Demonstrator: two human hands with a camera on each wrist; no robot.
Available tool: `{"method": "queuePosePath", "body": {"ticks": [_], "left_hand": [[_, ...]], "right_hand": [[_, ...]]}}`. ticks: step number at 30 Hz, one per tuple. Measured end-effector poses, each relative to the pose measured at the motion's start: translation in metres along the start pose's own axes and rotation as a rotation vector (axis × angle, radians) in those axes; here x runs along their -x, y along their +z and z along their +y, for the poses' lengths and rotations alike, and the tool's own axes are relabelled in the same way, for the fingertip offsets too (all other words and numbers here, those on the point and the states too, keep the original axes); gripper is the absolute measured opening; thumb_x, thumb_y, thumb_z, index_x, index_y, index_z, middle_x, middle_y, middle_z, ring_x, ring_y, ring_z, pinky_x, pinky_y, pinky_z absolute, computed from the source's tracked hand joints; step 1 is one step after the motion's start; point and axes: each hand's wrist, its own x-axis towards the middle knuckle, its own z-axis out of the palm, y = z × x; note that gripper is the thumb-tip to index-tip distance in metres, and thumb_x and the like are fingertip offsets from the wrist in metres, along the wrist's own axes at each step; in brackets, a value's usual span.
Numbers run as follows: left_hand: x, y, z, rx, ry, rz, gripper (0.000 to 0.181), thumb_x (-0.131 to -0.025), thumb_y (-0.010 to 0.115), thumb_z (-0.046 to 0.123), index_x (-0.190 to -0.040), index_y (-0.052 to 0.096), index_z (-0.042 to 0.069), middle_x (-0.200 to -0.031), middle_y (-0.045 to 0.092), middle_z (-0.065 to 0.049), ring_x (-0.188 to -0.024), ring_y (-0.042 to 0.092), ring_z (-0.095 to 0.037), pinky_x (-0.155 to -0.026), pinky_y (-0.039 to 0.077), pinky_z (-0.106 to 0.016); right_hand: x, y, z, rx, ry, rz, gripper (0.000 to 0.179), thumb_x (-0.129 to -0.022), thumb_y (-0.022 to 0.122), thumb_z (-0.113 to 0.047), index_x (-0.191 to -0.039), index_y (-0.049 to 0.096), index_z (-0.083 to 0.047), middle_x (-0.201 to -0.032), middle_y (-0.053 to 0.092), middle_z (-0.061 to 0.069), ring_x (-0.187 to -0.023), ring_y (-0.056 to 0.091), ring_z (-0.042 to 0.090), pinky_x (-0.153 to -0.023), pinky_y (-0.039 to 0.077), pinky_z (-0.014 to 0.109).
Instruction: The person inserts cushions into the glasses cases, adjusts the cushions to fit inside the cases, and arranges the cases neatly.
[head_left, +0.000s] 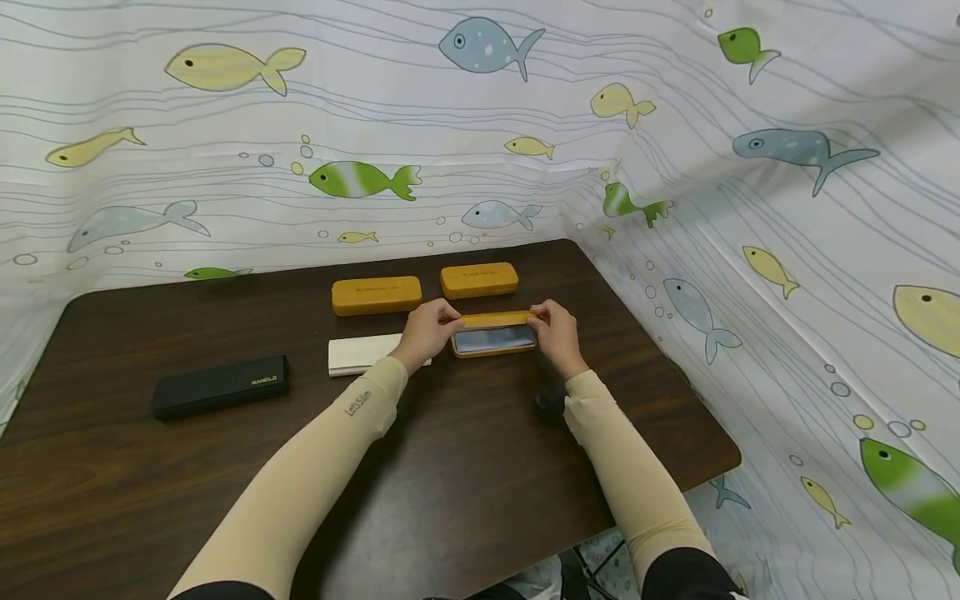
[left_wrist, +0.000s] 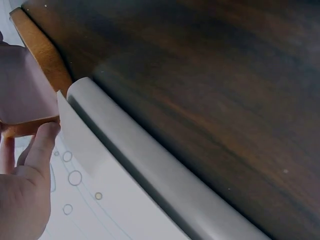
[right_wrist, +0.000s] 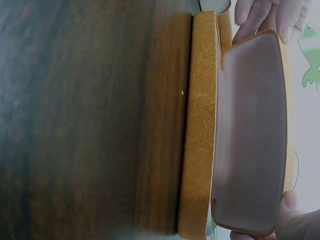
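A mustard-yellow glasses case [head_left: 495, 320] lies with its lid raised, and a grey-blue cloth or lining shows inside. My left hand [head_left: 429, 332] pinches the lid's left end between thumb and fingers. At the opposite end my right hand [head_left: 557, 333] pinches the lid's right corner. From the right wrist, the lid's pale inner side [right_wrist: 252, 130] stands above the crinkled yellow base [right_wrist: 199, 125], with fingers at both ends. A white case [head_left: 358, 355] sits under my left wrist; it appears long and pale in the left wrist view.
Two more yellow cases, one at the left [head_left: 377, 296] and one at the right [head_left: 479, 280], lie behind the opened one. A long black case [head_left: 221, 387] is on the left of the dark wooden table [head_left: 450, 500]. A fish-printed curtain [head_left: 420, 108] hangs behind.
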Motion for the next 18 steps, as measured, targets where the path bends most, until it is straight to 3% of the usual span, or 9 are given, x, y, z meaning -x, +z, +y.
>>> {"method": "queuePosePath", "body": {"ticks": [13,18], "left_hand": [[0.0014,0.0042,-0.0023,-0.082,0.085,-0.008,0.016,-0.098,0.071,0.017,-0.108,0.069,0.005,-0.115,0.070,-0.012,-0.103,0.066,-0.029,-0.087,0.055,-0.043],[0.0069,0.0058,-0.0012,-0.127,0.104,0.026,0.008,-0.095,0.073,0.011,-0.099,0.070,0.005,-0.103,0.072,-0.011,-0.092,0.066,-0.026,-0.083,0.055,-0.041]], "right_hand": [[0.0042,-0.0003,0.0060,-0.094,0.043,-0.013,0.016,-0.092,0.070,0.002,-0.107,0.067,0.008,-0.125,0.068,0.020,-0.119,0.065,0.033,-0.095,0.055,0.040],[0.0100,0.0015,0.0081,-0.104,0.065,-0.034,0.017,-0.091,0.072,0.001,-0.106,0.068,0.008,-0.128,0.067,0.020,-0.121,0.063,0.033,-0.097,0.053,0.039]]}}
